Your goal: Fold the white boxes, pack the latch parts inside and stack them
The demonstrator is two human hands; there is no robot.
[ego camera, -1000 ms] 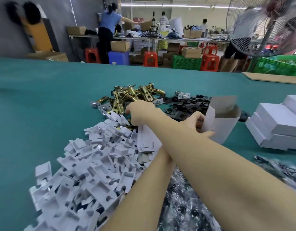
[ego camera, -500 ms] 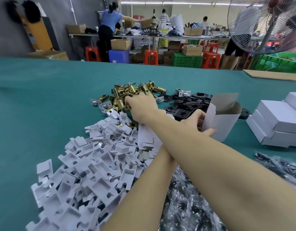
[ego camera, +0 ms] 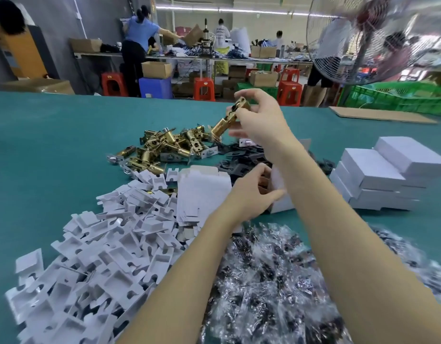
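On the green table (ego camera: 53,150), a heap of white card inserts (ego camera: 95,256) fills your near left. Behind it lies a pile of brass latches (ego camera: 164,145), too tangled to count. Your left hand (ego camera: 251,194) curls its fingers round an open white box (ego camera: 280,194), partly hidden by your right forearm. Your right hand (ego camera: 259,120), raised above the pile, pinches one brass latch (ego camera: 226,120), tilted, in its fingers. Clear bagged parts (ego camera: 276,281) lie nearest you. Closed white boxes (ego camera: 383,175) are stacked at right.
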